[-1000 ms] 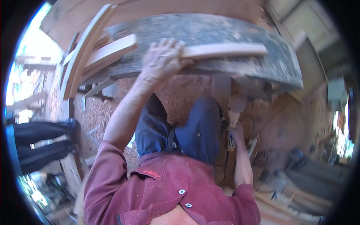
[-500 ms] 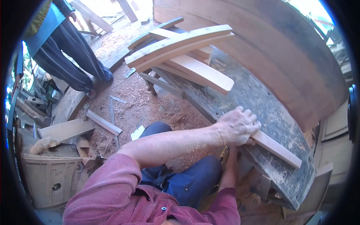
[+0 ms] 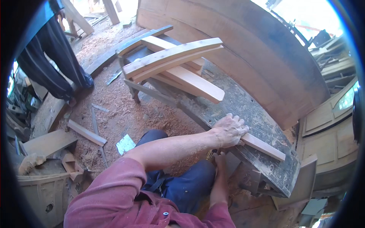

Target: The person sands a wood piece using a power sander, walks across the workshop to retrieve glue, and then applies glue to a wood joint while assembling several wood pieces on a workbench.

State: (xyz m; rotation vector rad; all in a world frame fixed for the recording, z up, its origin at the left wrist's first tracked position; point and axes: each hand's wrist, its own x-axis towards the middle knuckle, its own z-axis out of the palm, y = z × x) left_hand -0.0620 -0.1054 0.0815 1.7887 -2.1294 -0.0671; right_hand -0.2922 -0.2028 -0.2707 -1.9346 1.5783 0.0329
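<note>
My left hand (image 3: 230,132) is closed over one end of a pale wooden strip (image 3: 264,147), fingers bent across it. The strip lies along the dark, worn bench (image 3: 243,104), and the hand hides its far end. Below the bench's near edge is my right hand (image 3: 219,161), low beside my knee. Its fingers are partly hidden, and I cannot make out what they hold, if anything. A small yellow and black thing (image 3: 210,154) shows beside it, too unclear to name.
Planed boards (image 3: 194,81) are stacked crosswise on the bench's far end. Behind stands a large brown panel (image 3: 235,57). Shavings cover the floor (image 3: 125,100), with an offcut (image 3: 87,132) on it. Another person's legs (image 3: 53,57) are at far left. A carved panel (image 3: 42,193) stands at left.
The view has shifted, so the bench and boards appear further left. My left hand stays on the strip. My right hand, hidden behind the left wrist before, now partly shows below it.
</note>
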